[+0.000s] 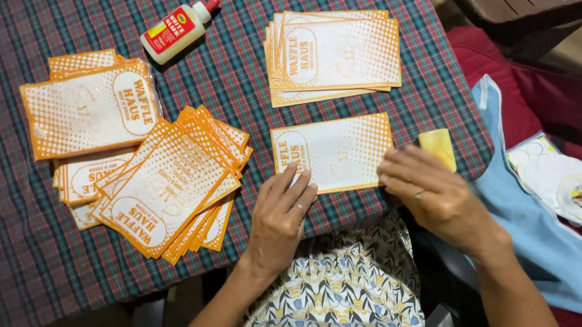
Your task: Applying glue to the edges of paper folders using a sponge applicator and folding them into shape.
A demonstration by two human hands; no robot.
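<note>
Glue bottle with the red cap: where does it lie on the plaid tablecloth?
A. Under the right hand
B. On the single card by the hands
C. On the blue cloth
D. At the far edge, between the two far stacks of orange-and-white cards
D: the glue bottle lies on its side on the tablecloth, clear of the left hand and right hand.

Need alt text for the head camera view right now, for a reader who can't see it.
Two bare hands press a single orange-and-white printed sheet flat on a plaid tablecloth: the left hand on its lower left corner, the right hand at its right edge holding a small yellow block. Stacks of matching sheets and a glue bottle lie around.
</note>
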